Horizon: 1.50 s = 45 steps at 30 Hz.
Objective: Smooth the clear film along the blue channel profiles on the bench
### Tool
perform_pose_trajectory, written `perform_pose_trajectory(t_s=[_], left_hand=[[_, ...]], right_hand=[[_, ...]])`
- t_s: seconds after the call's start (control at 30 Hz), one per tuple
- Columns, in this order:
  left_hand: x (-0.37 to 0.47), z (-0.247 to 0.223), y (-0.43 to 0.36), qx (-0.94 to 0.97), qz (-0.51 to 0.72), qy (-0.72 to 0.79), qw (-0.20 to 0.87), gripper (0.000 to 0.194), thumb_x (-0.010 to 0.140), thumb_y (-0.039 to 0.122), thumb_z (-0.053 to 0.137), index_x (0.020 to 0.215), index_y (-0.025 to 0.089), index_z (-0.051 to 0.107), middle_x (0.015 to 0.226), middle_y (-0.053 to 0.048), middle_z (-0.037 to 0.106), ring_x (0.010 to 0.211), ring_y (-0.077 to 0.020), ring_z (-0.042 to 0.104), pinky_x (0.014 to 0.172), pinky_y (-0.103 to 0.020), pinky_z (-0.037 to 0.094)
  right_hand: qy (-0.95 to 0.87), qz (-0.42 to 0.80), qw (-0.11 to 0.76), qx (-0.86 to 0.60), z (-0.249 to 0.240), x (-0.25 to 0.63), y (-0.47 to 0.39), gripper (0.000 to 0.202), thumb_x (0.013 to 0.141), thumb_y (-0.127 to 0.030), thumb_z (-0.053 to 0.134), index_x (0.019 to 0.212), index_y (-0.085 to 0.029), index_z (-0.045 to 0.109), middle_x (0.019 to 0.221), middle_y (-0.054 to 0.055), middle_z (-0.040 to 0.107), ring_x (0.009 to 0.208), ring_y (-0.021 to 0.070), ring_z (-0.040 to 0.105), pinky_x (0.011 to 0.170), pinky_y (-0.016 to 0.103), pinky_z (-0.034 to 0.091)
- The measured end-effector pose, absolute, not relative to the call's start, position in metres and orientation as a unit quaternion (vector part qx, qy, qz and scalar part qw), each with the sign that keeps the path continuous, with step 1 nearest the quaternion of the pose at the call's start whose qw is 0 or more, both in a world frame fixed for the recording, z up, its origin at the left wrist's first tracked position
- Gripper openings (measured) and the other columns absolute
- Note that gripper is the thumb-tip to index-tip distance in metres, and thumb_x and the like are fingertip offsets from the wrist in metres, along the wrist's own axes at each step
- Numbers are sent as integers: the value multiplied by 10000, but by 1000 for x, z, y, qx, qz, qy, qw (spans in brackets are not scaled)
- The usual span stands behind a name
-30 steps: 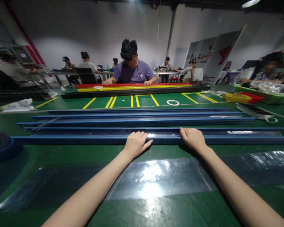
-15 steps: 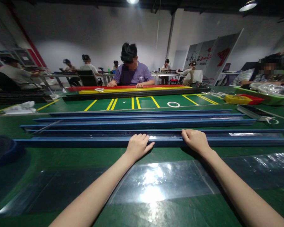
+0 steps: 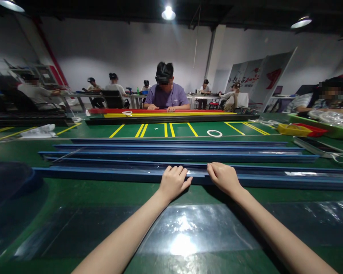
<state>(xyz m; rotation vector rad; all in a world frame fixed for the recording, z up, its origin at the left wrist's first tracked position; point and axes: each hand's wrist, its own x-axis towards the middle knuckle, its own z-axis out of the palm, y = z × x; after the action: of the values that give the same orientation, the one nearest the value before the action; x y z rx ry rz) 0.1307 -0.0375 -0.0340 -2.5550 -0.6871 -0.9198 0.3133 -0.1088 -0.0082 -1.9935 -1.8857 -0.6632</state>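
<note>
The left hand's [image 3: 174, 182] fingers curl over the near blue channel [image 3: 103, 174], thumb spread; the right hand's [image 3: 223, 177] bend over it just beside. I cannot tell whether either grips. Green table [image 3: 125, 193] separates its near edge from clear film [image 3: 205, 232]; other channels [image 3: 148, 155] lie close beyond.

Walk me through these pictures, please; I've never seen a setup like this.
There is no machine: one person works bare-handed, filmed by a single camera worn on the head, looking forward and down. The left hand grips the nearest blue rail. The right hand, beside it, is curled over the blue edge, its grip partly hidden. Farther off lie more blue rails and a white ring on the green table. Clear film lies nearer. Opposite, a co-worker sits behind red, yellow and black strips.
</note>
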Motion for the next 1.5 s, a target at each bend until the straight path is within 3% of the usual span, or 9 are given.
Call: perform_pose_trajectory(t_s=[0.27, 0.47, 1.03, 1.5], left_hand=[[130, -34, -38, -885, -348, -277, 140, 162, 782, 293, 446, 725, 166, 531, 680, -28, 574, 674, -161, 510, 644, -305, 322], [130, -33, -37, -871, -341, -324, 144, 190, 818, 213, 376, 712, 172, 528, 691, -33, 581, 681, -169, 508, 644, -322, 303], [127, -33, -38, -873, -347, -301, 164, 217, 838, 259, 382, 703, 172, 528, 680, -27, 572, 683, -163, 503, 649, -314, 300], [129, -34, -39, -895, -326, -252, 172, 255, 848, 320, 368, 782, 161, 556, 718, -51, 572, 710, -179, 498, 632, -316, 309]], right_hand=[[-637, -247, 165, -712, -10, 285, -95, 419, 859, -282, 309, 579, -166, 598, 598, 40, 633, 562, 116, 556, 469, 249, 178], [-626, -247, 152, -724, -9, 271, -91, 476, 869, -306, 275, 590, -165, 634, 612, 63, 655, 537, 131, 575, 454, 254, 181], [-645, -253, 125, -710, -16, 291, -90, 517, 876, -302, 247, 586, -134, 640, 587, 96, 650, 508, 148, 582, 439, 247, 187], [-544, -266, 113, -788, -18, 353, -121, 521, 839, -302, 250, 545, -123, 642, 582, 118, 647, 496, 158, 570, 445, 241, 184]])
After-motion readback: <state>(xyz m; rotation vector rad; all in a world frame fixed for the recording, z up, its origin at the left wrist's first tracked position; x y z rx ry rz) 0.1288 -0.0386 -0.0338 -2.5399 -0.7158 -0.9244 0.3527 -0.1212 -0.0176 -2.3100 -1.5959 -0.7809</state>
